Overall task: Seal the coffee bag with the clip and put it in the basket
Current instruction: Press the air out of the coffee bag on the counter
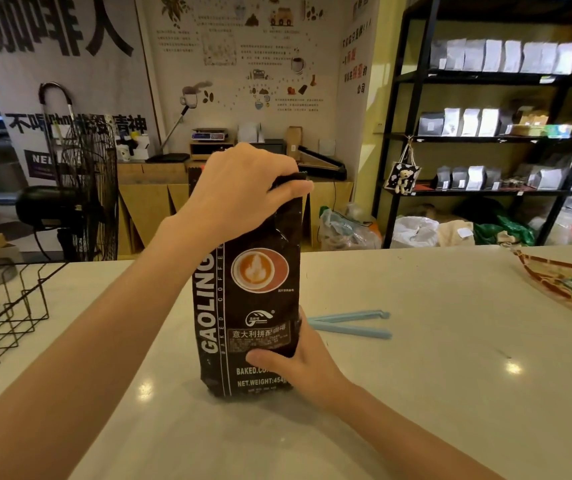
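A tall black coffee bag (246,299) with white lettering and a latte picture stands upright on the white counter (433,358). My left hand (243,188) grips the bag's top from above, fingers curled over the upper edge. My right hand (298,365) clasps the bag's lower right side, thumb across its front. A light blue clip (350,323) lies spread open on the counter just right of the bag, behind my right hand. The black wire basket (3,317) sits at the counter's left edge.
A dark object rests inside the basket at the far left. A patterned woven tray (568,285) with something green on it lies at the counter's right edge. Beyond the counter stand a black fan (80,188), cardboard boxes and black shelves (485,133) of bags.
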Action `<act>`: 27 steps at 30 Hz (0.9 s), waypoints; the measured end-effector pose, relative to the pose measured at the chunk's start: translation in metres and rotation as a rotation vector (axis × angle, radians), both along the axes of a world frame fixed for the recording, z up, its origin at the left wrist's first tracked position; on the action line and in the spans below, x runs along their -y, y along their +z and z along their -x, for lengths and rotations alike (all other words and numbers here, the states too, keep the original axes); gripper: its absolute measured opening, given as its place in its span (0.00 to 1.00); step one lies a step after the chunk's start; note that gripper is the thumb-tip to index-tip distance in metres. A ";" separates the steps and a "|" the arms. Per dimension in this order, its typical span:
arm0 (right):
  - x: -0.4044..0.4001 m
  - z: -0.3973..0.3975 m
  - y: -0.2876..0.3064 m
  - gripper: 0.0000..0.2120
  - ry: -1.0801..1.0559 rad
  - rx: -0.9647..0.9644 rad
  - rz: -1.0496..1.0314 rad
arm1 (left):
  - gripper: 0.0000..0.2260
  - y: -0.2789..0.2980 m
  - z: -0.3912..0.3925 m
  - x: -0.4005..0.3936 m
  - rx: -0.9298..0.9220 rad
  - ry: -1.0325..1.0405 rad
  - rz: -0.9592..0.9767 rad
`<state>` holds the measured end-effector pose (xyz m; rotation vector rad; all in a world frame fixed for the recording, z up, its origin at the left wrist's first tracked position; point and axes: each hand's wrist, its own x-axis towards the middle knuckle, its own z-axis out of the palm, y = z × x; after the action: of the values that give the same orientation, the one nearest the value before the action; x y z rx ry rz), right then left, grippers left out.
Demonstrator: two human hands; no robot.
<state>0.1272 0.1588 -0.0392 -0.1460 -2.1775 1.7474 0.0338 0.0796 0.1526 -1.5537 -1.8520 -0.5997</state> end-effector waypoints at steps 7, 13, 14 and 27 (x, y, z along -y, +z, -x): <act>0.002 -0.001 0.000 0.25 -0.005 -0.026 -0.095 | 0.18 -0.002 0.010 0.003 0.018 -0.012 -0.061; 0.001 -0.005 -0.004 0.23 -0.008 0.020 -0.124 | 0.18 -0.008 0.005 -0.006 -0.016 -0.033 -0.063; 0.000 -0.006 -0.002 0.23 0.012 0.019 -0.106 | 0.18 -0.007 0.004 -0.006 -0.020 -0.034 -0.049; 0.001 -0.024 -0.014 0.25 0.001 -0.002 -0.029 | 0.17 -0.011 0.003 -0.013 0.009 -0.049 -0.153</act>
<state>0.1511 0.1581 -0.0532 -0.1359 -2.2008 1.7153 0.0310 0.0930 0.1419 -1.5011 -1.7360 -0.7543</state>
